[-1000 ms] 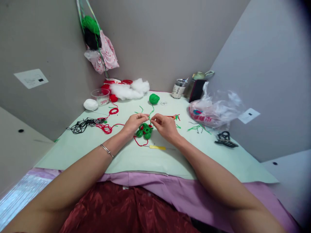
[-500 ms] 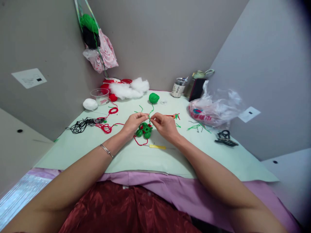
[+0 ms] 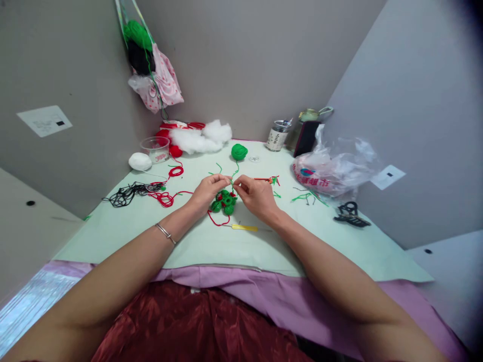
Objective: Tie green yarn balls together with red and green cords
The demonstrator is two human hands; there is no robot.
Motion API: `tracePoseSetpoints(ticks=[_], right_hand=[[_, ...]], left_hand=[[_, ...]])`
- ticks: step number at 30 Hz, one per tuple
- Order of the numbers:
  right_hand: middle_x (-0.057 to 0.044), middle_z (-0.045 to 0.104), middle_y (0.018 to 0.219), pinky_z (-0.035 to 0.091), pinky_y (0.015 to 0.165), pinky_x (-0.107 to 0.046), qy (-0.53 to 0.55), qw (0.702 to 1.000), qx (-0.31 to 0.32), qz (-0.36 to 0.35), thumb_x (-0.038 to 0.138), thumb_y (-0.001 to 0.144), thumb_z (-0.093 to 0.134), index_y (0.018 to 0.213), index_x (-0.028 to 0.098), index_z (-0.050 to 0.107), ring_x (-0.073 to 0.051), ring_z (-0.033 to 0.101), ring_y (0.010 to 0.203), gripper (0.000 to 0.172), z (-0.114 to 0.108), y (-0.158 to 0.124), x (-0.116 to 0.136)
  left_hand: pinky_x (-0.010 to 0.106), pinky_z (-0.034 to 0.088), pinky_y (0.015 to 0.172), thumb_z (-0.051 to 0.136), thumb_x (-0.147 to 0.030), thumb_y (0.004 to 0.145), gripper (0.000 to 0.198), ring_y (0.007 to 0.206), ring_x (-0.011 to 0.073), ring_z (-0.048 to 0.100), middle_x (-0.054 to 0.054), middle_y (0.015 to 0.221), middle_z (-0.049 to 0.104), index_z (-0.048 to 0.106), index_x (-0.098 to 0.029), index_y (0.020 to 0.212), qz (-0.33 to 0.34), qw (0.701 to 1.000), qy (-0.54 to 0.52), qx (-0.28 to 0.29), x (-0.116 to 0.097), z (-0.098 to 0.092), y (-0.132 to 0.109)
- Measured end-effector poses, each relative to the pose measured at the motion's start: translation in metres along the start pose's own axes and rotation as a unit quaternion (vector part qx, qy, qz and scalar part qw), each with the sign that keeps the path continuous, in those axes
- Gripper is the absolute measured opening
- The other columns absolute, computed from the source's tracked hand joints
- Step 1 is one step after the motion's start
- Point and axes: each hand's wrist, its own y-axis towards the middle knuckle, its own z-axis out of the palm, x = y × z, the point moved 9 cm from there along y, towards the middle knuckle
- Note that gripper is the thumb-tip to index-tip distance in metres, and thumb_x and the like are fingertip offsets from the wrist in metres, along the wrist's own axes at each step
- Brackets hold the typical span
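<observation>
Fingertips of my left hand (image 3: 209, 192) and my right hand (image 3: 256, 195) pinch green yarn (image 3: 236, 171) close together, with only a small gap between them. The strand runs back to a green yarn ball (image 3: 239, 152) on the table. Just below my fingers lies a green and red crocheted piece (image 3: 227, 201) with rounded lobes; part of it is hidden by my hands. A red strand (image 3: 219, 222) loops from it toward a crochet hook with a yellow handle (image 3: 244, 228), which lies on the table.
Black yarn (image 3: 130, 193), red yarn (image 3: 166, 199), a white ball (image 3: 140, 162) and a clear tub (image 3: 155, 149) lie left. White stuffing (image 3: 199, 138) sits behind. At right are a pen jar (image 3: 277, 137), a plastic bag (image 3: 328, 168), yarn scraps (image 3: 307, 196) and a black hair claw (image 3: 351, 215).
Almost nothing differs. Both hands keep their pinch on the green yarn, and the crocheted piece and hook lie where they were.
</observation>
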Motion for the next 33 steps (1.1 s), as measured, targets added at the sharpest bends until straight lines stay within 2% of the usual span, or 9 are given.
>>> tracePoseSetpoints(ticks=[6,10,16,22,25,27,29,31,33], right_hand=[[0.0,0.064,0.063,0.029,0.059,-0.026,-0.022,1.0,-0.009,0.021,0.026,0.089,0.055,0.084,0.022,0.067,-0.015,0.052,0.056,0.013,-0.002,0.003,-0.013],[0.0,0.064,0.063,0.029,0.059,-0.026,-0.008,1.0,-0.008,0.02,0.025,0.087,0.056,0.084,0.022,0.067,-0.015,0.052,0.057,0.011,-0.002,0.003,-0.013],[0.002,0.062,0.062,0.029,0.059,-0.026,0.017,1.0,-0.009,0.023,0.026,0.087,0.059,0.083,0.023,0.067,-0.013,0.05,0.056,0.01,-0.003,0.002,-0.012],[0.002,0.061,0.061,0.03,0.059,-0.025,0.031,0.999,-0.003,0.031,0.026,0.087,0.059,0.084,0.022,0.068,-0.013,0.049,0.055,0.011,-0.003,0.003,-0.013],[0.003,0.06,0.06,0.03,0.058,-0.024,0.052,0.998,-0.007,0.033,0.026,0.087,0.059,0.086,0.022,0.069,-0.012,0.048,0.054,0.011,-0.003,0.003,-0.014],[0.003,0.059,0.059,0.031,0.058,-0.024,0.072,0.997,-0.009,0.034,0.028,0.087,0.059,0.087,0.021,0.07,-0.011,0.048,0.054,0.013,-0.003,0.003,-0.015],[0.003,0.058,0.058,0.032,0.058,-0.024,0.101,0.994,-0.01,0.039,0.029,0.087,0.059,0.087,0.021,0.07,-0.011,0.048,0.054,0.014,-0.003,0.004,-0.017],[0.003,0.056,0.057,0.033,0.057,-0.024,0.144,0.988,-0.006,0.049,0.03,0.086,0.06,0.086,0.02,0.07,-0.011,0.047,0.054,0.014,-0.001,0.005,-0.02],[0.003,0.055,0.056,0.033,0.054,-0.024,0.214,0.975,0.005,0.061,0.033,0.084,0.062,0.082,0.019,0.07,-0.011,0.046,0.053,0.016,0.001,0.007,-0.022]], left_hand=[[0.033,0.045,0.089,0.065,-0.028,0.07,0.009,0.094,0.0194,0.062,0.005,0.093,0.068,0.061,-0.02,0.07,-0.012,1.0,-0.012,-0.019,0.003,-0.003,0.001],[0.032,0.046,0.082,0.064,-0.027,0.068,0.011,0.087,0.0183,0.062,0.003,0.082,0.065,0.057,-0.019,0.067,-0.021,0.999,-0.032,-0.018,0.003,-0.003,0.0],[0.031,0.045,0.087,0.064,-0.021,0.067,0.012,0.092,0.0183,0.063,0.003,0.076,0.062,0.052,-0.019,0.064,-0.031,0.998,-0.057,-0.014,0.0,-0.002,-0.002],[0.029,0.047,0.084,0.061,-0.023,0.07,0.015,0.076,0.0139,0.06,0.0,0.072,0.055,0.048,-0.019,0.063,-0.036,0.989,-0.141,0.028,-0.005,0.006,-0.004],[0.029,0.048,0.082,0.062,-0.026,0.073,0.014,0.072,0.0127,0.059,-0.003,0.068,0.051,0.05,-0.019,0.07,-0.028,0.987,-0.156,0.036,-0.008,0.006,-0.003],[0.029,0.047,0.083,0.061,-0.026,0.075,0.011,0.074,0.0124,0.059,-0.002,0.072,0.054,0.055,-0.019,0.081,-0.016,0.991,-0.129,0.013,-0.007,0.001,-0.002],[0.029,0.046,0.085,0.062,-0.022,0.073,0.021,0.085,0.0141,0.06,0.0,0.084,0.061,0.059,-0.019,0.094,0.007,0.998,-0.065,-0.003,-0.008,-0.002,-0.001],[0.029,0.045,0.088,0.065,-0.019,0.071,0.032,0.099,0.0169,0.06,0.004,0.099,0.065,0.06,-0.018,0.103,0.042,0.999,-0.005,0.013,-0.009,0.001,-0.001],[0.03,0.045,0.087,0.068,-0.022,0.071,0.037,0.1,0.0184,0.061,0.006,0.103,0.066,0.06,-0.018,0.107,0.056,0.997,0.018,0.047,-0.008,0.007,-0.001]])
